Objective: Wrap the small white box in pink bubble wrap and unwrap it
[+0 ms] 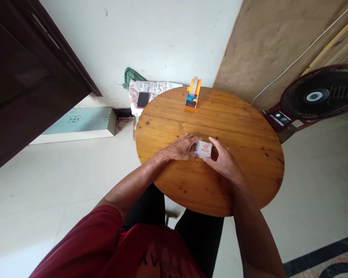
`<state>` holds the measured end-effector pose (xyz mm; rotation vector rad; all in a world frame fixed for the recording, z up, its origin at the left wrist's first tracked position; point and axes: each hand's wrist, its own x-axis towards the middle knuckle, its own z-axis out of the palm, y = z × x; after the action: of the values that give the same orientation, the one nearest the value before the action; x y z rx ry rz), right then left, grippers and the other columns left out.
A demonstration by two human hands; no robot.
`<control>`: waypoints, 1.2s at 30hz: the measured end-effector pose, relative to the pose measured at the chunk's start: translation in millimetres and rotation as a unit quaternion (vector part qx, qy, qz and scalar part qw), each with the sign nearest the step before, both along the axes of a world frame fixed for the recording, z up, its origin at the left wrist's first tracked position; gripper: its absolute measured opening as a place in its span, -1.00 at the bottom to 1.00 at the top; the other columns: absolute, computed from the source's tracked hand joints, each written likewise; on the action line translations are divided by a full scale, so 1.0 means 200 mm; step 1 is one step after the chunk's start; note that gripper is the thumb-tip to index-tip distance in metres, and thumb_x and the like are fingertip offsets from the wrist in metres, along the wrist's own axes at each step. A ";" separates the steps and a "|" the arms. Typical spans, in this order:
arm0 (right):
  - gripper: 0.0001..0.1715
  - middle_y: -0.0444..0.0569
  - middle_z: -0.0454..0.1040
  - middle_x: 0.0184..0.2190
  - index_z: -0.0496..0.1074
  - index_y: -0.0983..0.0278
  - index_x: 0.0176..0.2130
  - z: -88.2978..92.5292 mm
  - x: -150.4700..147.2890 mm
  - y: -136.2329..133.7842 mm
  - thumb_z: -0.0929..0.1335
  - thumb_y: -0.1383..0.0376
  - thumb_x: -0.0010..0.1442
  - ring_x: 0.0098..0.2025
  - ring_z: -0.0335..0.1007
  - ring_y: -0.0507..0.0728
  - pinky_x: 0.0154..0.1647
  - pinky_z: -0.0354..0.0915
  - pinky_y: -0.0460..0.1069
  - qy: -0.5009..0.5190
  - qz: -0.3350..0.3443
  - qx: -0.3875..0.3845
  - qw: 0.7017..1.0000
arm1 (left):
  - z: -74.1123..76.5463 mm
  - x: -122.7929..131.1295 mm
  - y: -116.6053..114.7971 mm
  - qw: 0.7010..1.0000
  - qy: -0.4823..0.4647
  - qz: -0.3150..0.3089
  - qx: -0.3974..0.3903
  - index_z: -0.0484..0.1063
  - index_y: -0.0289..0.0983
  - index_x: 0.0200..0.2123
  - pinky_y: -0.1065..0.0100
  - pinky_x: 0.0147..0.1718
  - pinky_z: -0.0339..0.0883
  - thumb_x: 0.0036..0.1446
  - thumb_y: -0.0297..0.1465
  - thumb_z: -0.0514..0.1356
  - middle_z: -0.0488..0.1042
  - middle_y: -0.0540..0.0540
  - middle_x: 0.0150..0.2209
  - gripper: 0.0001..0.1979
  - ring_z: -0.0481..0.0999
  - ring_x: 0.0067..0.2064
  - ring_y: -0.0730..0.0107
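Note:
A small whitish box with a red print on top is between my two hands, at the middle of the round wooden table. My left hand grips its left end, the thumb and fingers curled around it. On the right side, my right hand has its thumb and forefinger at the box's near and far corners, with a gap at the palm. Whether the box rests on the tabletop or is slightly raised, I cannot tell.
An orange tape dispenser stands at the table's far edge. Beyond the left edge, a phone lies on a printed white sack. A large fan is at the right, a dark door at the left.

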<state>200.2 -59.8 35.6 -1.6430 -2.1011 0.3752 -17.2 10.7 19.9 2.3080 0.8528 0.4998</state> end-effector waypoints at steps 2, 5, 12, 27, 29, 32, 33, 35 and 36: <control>-0.14 0.13 0.51 0.17 0.21 0.13 0.35 0.01 0.00 0.00 0.42 0.21 0.09 0.17 0.46 0.43 0.17 0.36 0.36 -0.001 0.002 -0.009 1.000 | 0.00 -0.01 0.00 1.000 -0.002 -0.014 -0.004 0.29 -0.26 0.27 -0.02 0.25 0.19 0.03 -0.28 0.34 0.42 -0.25 0.09 -0.28 0.33 0.20 -0.04; -0.13 0.14 0.47 0.21 0.20 0.14 0.36 0.01 0.00 -0.01 0.42 0.21 0.11 0.21 0.42 0.42 0.20 0.33 0.36 -0.001 0.000 -0.023 1.000 | 0.01 -0.02 0.01 1.000 -0.013 -0.023 -0.013 0.27 -0.23 0.28 -0.02 0.25 0.20 0.05 -0.23 0.34 0.41 -0.24 0.12 -0.27 0.31 0.22 -0.05; -0.14 0.14 0.43 0.26 0.19 0.17 0.37 0.04 0.00 -0.01 0.40 0.21 0.13 0.24 0.38 0.42 0.24 0.29 0.35 -0.004 -0.001 -0.048 0.999 | 0.03 -0.04 0.01 0.999 -0.020 -0.024 -0.029 0.29 -0.24 0.27 0.03 0.24 0.24 0.01 -0.38 0.30 0.43 -0.22 0.10 -0.29 0.34 0.21 -0.01; -0.16 0.16 0.53 0.13 0.26 0.21 0.33 0.00 0.00 0.01 0.40 0.19 0.09 0.16 0.45 0.43 0.22 0.31 0.36 0.014 -0.014 -0.024 1.000 | 0.02 -0.03 0.00 1.000 -0.005 -0.005 -0.005 0.37 -0.27 0.22 0.06 0.16 0.31 0.09 -0.38 0.24 0.46 -0.22 0.01 -0.41 0.42 0.14 0.03; -0.15 0.18 0.51 0.16 0.24 0.22 0.34 0.00 0.00 0.00 0.40 0.19 0.10 0.17 0.44 0.43 0.21 0.32 0.36 0.008 -0.014 -0.034 0.999 | 0.03 -0.02 0.00 1.000 0.001 -0.002 0.000 0.35 -0.28 0.24 0.05 0.16 0.31 0.09 -0.38 0.25 0.45 -0.23 0.01 -0.39 0.41 0.14 0.02; -0.15 0.18 0.47 0.21 0.23 0.22 0.35 0.00 0.01 0.00 0.40 0.20 0.11 0.21 0.41 0.44 0.22 0.31 0.36 0.004 -0.011 -0.037 0.999 | 0.03 -0.02 0.00 1.000 0.008 0.000 0.005 0.33 -0.27 0.26 0.02 0.16 0.31 0.08 -0.37 0.26 0.46 -0.23 0.00 -0.36 0.40 0.14 -0.01; -0.15 0.18 0.46 0.22 0.22 0.22 0.35 0.00 0.01 0.00 0.40 0.20 0.11 0.21 0.41 0.44 0.23 0.30 0.36 0.004 -0.010 -0.035 0.999 | 0.03 -0.02 0.00 1.000 0.008 -0.001 0.006 0.32 -0.26 0.26 0.02 0.16 0.31 0.07 -0.38 0.26 0.46 -0.22 0.00 -0.36 0.39 0.14 -0.01; -0.15 0.17 0.48 0.20 0.23 0.22 0.35 0.00 0.00 0.00 0.40 0.20 0.11 0.20 0.42 0.44 0.23 0.30 0.37 0.005 -0.009 -0.033 0.999 | 0.02 -0.02 0.00 1.000 0.006 -0.002 0.008 0.32 -0.26 0.25 0.02 0.16 0.32 0.07 -0.38 0.25 0.45 -0.22 0.00 -0.36 0.40 0.13 0.00; -0.15 0.17 0.49 0.19 0.23 0.21 0.35 0.00 0.00 0.00 0.40 0.21 0.11 0.19 0.43 0.43 0.23 0.30 0.37 0.005 -0.009 -0.031 0.999 | 0.02 -0.01 0.00 1.000 0.005 -0.002 0.008 0.32 -0.27 0.25 0.02 0.15 0.32 0.06 -0.39 0.25 0.45 -0.23 0.00 -0.36 0.41 0.13 0.01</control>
<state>200.9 -58.9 35.6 -1.6884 -2.0857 0.4458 -20.0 9.9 24.0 2.3283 0.8515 0.4957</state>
